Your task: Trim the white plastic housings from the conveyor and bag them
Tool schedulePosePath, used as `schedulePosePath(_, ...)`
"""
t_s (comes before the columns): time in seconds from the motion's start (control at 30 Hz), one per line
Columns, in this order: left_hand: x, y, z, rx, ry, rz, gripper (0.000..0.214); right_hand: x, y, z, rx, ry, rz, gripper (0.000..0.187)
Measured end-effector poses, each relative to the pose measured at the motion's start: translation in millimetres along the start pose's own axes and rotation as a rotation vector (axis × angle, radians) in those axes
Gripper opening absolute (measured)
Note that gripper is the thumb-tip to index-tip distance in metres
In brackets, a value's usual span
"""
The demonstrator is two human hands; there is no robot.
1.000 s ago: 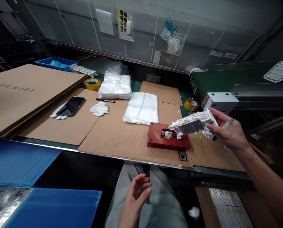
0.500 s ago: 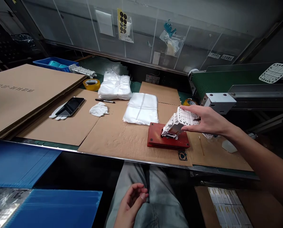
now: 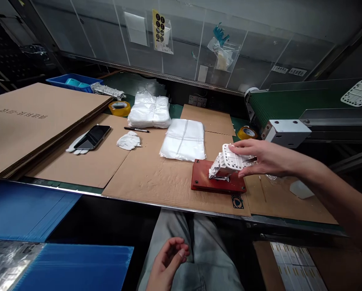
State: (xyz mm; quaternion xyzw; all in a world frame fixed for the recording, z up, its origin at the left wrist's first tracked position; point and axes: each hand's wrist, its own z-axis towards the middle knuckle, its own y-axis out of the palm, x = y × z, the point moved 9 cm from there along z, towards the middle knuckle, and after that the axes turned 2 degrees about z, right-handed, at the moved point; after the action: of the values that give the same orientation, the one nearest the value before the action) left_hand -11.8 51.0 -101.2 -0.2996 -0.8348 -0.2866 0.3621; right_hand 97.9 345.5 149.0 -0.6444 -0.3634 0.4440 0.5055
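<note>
My right hand (image 3: 256, 155) grips a tilted white part (image 3: 233, 159), its lower end on the red block (image 3: 200, 180); nearer me than the block, my left hand (image 3: 169, 258) curls loosely, empty. I can't read the print on the cardboard stack (image 3: 44, 107), left of the block, nor the yellow label (image 3: 159, 30) behind the block.

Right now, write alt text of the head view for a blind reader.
A right hand holds a white part tilted on a red block on a cardboard-covered bench; the left hand, empty, is half-curled over the lap. Behind the block, to the left, lie two white bundles; farther left, a phone rests on a white glove.
</note>
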Motion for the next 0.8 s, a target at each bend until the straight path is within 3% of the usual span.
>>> schedulePosePath(0.1,6.9,15.4,3.7,-0.032,0.005,-0.04,0.036,4.2,4.5,2.4,0.003,0.027,-0.036,0.076)
schedulePosePath(0.2,23.0,59.4,6.9,-0.203,-0.018,-0.159,0.039,-3.9,-8.9,-1.8,0.064,0.0,0.049,0.077)
schedulePosePath(0.33,68.3,133.6,1.2,-0.505,-0.13,-0.543,0.06,-22.3,-49.1,-36.2,0.343,0.049,0.162,0.088)
schedulePosePath(0.37,83.1,145.4,-0.1,-0.546,-0.147,-0.668,0.063,-29.2,-52.9,-46.4,0.379,0.045,0.195,0.092)
schedulePosePath(0.43,110.0,152.0,0.5,-0.553,-0.113,-0.838,0.063,-43.2,-45.3,-56.2,0.329,-0.005,0.311,0.088)
schedulePosePath(0.5,116.4,137.1,4.1,-0.436,-0.105,-0.873,0.061,-45.2,-29.5,-47.7,0.262,-0.008,0.441,0.056)
schedulePosePath(0.57,101.1,106.2,5.7,-0.248,-0.148,-0.798,0.062,-29.8,-9.6,-16.3,0.238,0.106,0.471,0.03)
schedulePosePath(0.63,77.6,70.3,2.1,-0.103,-0.193,-0.708,0.066,-10.4,17.9,36.2,0.179,0.246,0.406,0.033)
schedulePosePath(0.8,25.8,-6.3,-14.5,0.071,-0.225,-0.566,0.054,-2.5,94.7,191.5,0.004,0.312,0.357,0.024)
